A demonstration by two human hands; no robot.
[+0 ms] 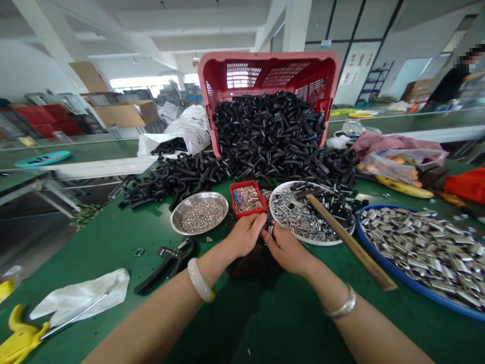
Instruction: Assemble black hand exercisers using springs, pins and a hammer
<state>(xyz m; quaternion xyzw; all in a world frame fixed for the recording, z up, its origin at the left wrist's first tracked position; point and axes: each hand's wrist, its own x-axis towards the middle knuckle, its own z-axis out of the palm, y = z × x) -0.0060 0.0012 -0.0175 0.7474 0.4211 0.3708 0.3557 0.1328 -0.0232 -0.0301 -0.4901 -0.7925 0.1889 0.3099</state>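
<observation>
My left hand (247,235) and my right hand (288,248) meet over the table, both closed on a black hand grip piece with a small metal spring (270,229). My fingers cover most of it. Just beyond them is a red square tray (249,212) of small metal pins. Left of that stands a steel dish (175,222) of tiny metal parts. A white round tray (333,241) holds screws and black knobs, with a wooden-handled hammer (350,241) lying across it. An assembled black hand grip (166,267) with a spring lies by my left forearm.
A tipped red plastic crate (206,91) spills black handle pieces (265,131) across the table's back. At right, a blue tray (361,235) holds metal springs. A yellow-handled tool (22,336) and white cloth (87,296) lie left. A person (454,81) is at far right.
</observation>
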